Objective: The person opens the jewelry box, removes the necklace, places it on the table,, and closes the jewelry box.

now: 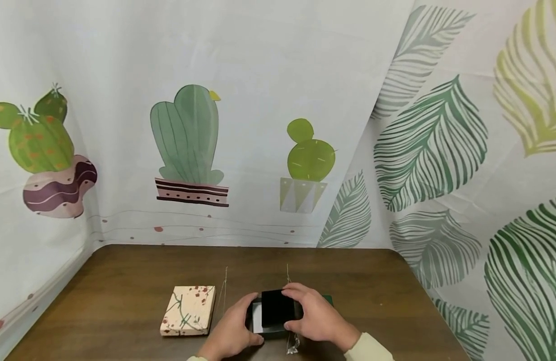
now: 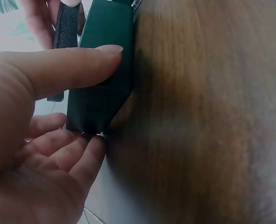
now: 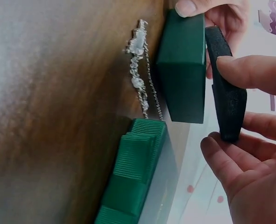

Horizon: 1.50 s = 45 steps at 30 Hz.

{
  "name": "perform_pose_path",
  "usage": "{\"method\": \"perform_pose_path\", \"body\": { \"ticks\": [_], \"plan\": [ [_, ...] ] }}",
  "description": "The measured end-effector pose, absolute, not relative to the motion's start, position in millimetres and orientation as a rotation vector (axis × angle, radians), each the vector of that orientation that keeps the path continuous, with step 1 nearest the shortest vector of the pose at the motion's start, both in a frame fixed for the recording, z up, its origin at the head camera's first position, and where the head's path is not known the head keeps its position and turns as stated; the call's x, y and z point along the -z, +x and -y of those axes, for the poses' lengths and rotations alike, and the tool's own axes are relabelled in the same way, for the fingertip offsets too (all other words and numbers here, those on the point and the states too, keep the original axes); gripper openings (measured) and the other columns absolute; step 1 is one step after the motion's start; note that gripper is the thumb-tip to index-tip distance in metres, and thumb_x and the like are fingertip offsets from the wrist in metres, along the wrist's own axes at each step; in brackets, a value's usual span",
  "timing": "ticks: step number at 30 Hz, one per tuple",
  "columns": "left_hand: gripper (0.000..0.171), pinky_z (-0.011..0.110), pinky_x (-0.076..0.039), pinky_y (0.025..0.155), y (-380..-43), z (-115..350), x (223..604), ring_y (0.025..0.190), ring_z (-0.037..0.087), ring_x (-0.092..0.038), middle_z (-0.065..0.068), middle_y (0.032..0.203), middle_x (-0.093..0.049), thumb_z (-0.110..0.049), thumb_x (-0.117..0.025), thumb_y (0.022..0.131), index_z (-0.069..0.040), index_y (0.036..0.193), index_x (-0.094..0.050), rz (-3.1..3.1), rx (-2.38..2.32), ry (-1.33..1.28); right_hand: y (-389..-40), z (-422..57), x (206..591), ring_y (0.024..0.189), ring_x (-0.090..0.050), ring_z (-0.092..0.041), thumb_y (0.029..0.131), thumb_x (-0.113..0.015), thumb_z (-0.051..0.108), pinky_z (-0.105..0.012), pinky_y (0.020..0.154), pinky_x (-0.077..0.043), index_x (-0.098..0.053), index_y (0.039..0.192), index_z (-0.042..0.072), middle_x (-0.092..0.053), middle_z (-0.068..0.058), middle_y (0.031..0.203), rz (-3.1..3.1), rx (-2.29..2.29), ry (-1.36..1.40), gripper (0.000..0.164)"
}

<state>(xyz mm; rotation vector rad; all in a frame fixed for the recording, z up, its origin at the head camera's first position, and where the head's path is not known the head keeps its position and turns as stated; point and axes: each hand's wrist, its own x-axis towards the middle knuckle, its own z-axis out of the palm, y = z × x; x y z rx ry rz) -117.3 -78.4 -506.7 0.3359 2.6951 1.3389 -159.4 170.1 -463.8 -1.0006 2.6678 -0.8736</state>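
My left hand point(image 1: 233, 325) grips a small dark green jewelry box point(image 3: 182, 60) by its side, thumb on one wall and fingers at the opposite end. The box stands on the table, its pale inside point(image 1: 257, 317) partly showing. A flat black padded insert point(image 1: 277, 308) is pinched in my right hand point(image 1: 317, 317), thumb at the near edge and fingers at the far one. It lies over the box opening in the head view, with a gap between them in the right wrist view. Beside the box lies a silver chain with clear stones point(image 3: 138, 81).
A green ribbon bow point(image 3: 128, 182) on a box-like piece sits right of the jewelry box, mostly behind my right hand in the head view. To the left lies a cream flower-patterned box point(image 1: 187, 310). A thin chain point(image 1: 225, 283) rests on the brown table point(image 1: 124, 296) between.
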Motion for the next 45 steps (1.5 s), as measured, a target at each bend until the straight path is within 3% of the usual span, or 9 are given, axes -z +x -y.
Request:
{"method": "perform_pose_path", "body": {
  "ticks": [6, 13, 24, 34, 45],
  "plan": [
    [0.101, 0.045, -0.052, 0.095, -115.9, 80.2, 505.1, 0.121, 0.033, -0.061, 0.022, 0.144, -0.059, -0.013, -0.094, 0.067, 0.002, 0.154, -0.042, -2.62, -1.421, 0.332, -156.5, -164.3, 461.6, 0.135, -0.059, -0.034, 0.086, -0.084, 0.022, -0.041, 0.103, -0.056, -0.064, 0.139, 0.005, -0.057, -0.013, 0.15, -2.72, 0.79, -1.056, 0.059],
    [0.1, 0.052, -0.052, 0.101, -115.5, 81.0, 503.3, 0.13, 0.04, -0.059, 0.024, 0.147, -0.058, -0.011, -0.092, 0.07, 0.001, 0.155, -0.04, -2.542, -1.487, 0.33, -151.7, -157.8, 460.1, 0.135, -0.06, -0.032, 0.087, -0.084, 0.026, -0.038, 0.101, -0.057, -0.069, 0.134, 0.009, -0.058, -0.01, 0.151, -2.71, 0.703, -1.066, 0.052],
    [0.096, 0.045, -0.052, 0.096, -116.9, 81.6, 509.2, 0.123, 0.033, -0.061, 0.019, 0.143, -0.06, -0.014, -0.092, 0.068, -0.006, 0.151, -0.045, -2.556, -1.488, 0.346, -150.8, -152.1, 458.7, 0.126, -0.066, -0.025, 0.086, -0.084, 0.025, -0.034, 0.096, -0.059, -0.072, 0.131, 0.009, -0.062, -0.009, 0.145, -2.707, 0.607, -1.088, 0.049],
    [0.091, 0.063, -0.046, 0.109, -117.4, 84.0, 512.9, 0.139, 0.048, -0.051, 0.027, 0.153, -0.05, -0.014, -0.091, 0.073, -0.008, 0.151, -0.045, -2.48, -1.548, 0.313, -151.9, -145.8, 465.3, 0.127, -0.066, -0.026, 0.083, -0.088, 0.026, -0.037, 0.097, -0.059, -0.076, 0.126, 0.011, -0.066, -0.006, 0.143, -2.719, 0.628, -1.02, 0.047],
    [0.09, 0.065, -0.044, 0.11, -115.3, 86.9, 513.5, 0.14, 0.051, -0.05, 0.029, 0.154, -0.049, -0.014, -0.091, 0.073, -0.009, 0.15, -0.046, -2.475, -1.551, 0.304, -151.1, -146.8, 463.5, 0.124, -0.068, -0.025, 0.076, -0.093, 0.032, -0.035, 0.095, -0.06, -0.078, 0.122, 0.016, -0.068, -0.001, 0.139, -2.735, 0.645, -1.038, 0.051]
  ]
}}
